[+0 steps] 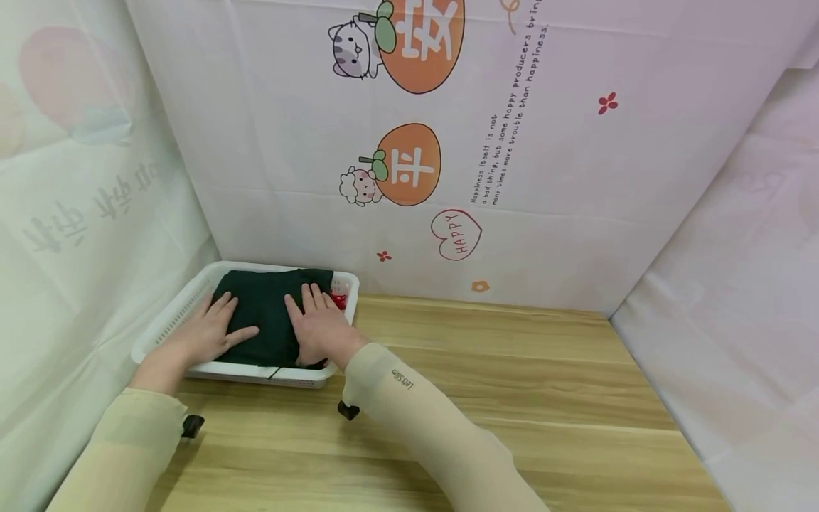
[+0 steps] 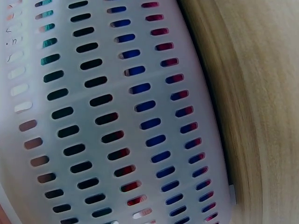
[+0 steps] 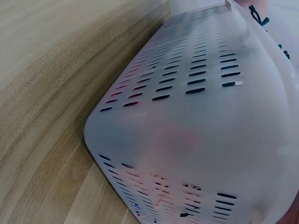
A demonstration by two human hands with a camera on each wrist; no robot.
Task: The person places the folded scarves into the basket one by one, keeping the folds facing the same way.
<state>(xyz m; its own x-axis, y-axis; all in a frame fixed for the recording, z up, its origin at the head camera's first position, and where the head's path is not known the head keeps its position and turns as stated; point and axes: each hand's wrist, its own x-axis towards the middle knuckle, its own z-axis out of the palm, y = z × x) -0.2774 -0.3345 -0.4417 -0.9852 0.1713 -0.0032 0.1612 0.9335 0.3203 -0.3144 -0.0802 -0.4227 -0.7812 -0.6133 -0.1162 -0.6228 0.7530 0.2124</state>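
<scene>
A dark green folded cloth (image 1: 265, 313) lies spread across the inside of a white plastic basket (image 1: 175, 313). My left hand (image 1: 207, 333) rests on the cloth's left part, fingers extended and thumb apart. On its right part lies my right hand (image 1: 316, 328), with the fingers straight and pointing away from me. In the left wrist view the slotted basket wall (image 2: 100, 126) fills most of the picture, and blue, red and dark colours show through the slots. The right wrist view has the basket's rounded outer corner (image 3: 154, 135); both hands' fingers are out of sight there.
Red material (image 1: 339, 300) shows at the basket's right end. The basket stands on a wood-grain table (image 1: 512, 384) in the back left corner, close to the printed back sheet (image 1: 288, 178) and the left sheet (image 1: 77, 249). A dark strap end (image 1: 274, 373) hangs over the near rim.
</scene>
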